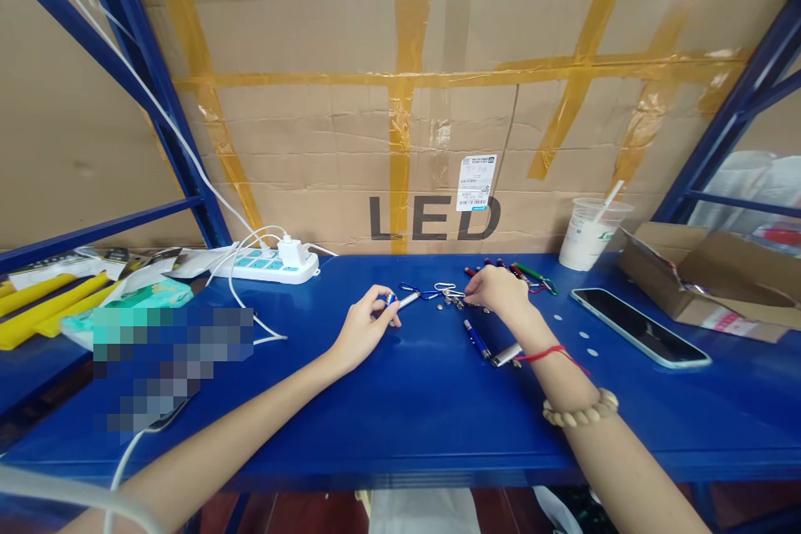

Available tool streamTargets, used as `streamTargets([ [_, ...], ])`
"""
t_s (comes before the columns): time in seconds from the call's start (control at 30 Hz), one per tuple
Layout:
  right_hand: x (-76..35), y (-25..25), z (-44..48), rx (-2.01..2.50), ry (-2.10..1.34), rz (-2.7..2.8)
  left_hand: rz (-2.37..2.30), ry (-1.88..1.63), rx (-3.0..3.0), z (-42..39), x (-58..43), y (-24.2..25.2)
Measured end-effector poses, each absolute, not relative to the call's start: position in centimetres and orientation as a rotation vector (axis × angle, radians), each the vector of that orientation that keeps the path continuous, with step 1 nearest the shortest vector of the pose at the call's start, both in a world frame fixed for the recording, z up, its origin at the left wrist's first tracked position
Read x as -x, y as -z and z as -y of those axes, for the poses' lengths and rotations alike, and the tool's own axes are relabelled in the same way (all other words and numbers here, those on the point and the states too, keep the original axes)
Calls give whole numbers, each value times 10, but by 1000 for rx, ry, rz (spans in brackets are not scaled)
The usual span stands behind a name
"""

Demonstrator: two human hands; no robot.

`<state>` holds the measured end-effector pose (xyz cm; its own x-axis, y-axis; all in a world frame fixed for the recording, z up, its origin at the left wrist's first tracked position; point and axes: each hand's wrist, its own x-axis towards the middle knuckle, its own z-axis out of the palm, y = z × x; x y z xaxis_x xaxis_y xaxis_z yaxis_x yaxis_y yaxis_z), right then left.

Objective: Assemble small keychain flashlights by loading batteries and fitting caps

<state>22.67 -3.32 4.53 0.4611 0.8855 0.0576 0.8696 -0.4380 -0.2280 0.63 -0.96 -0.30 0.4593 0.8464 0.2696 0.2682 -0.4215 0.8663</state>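
Apparently unfinished: left hand point(364, 322) grips a tube point(409, 299), right hand's point(501, 292) grip unclear, metal bits point(459, 301) and blue tube point(476, 340) lie loose.

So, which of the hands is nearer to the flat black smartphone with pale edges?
Right. The right hand is left of the smartphone, apart from it; the left hand is farther left.

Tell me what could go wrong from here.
The small metal pieces lie loose beside the right hand, so a careless sweep could scatter them.

The red string bracelet on that wrist hangs close to the silver piece and might drag or snag it.

The cup with a straw stands near the phone; if knocked over, anything in it could spill that way.
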Motion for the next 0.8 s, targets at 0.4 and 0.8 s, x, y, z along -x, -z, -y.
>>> streamTargets([
  [0.4,-225,-43,31,2470,-111,1540,-914,-968,-1955,10,-6,3],
  [0.8,-225,-38,29,2424,-48,1570,-919,-1027,-1922,11,-6,1],
])
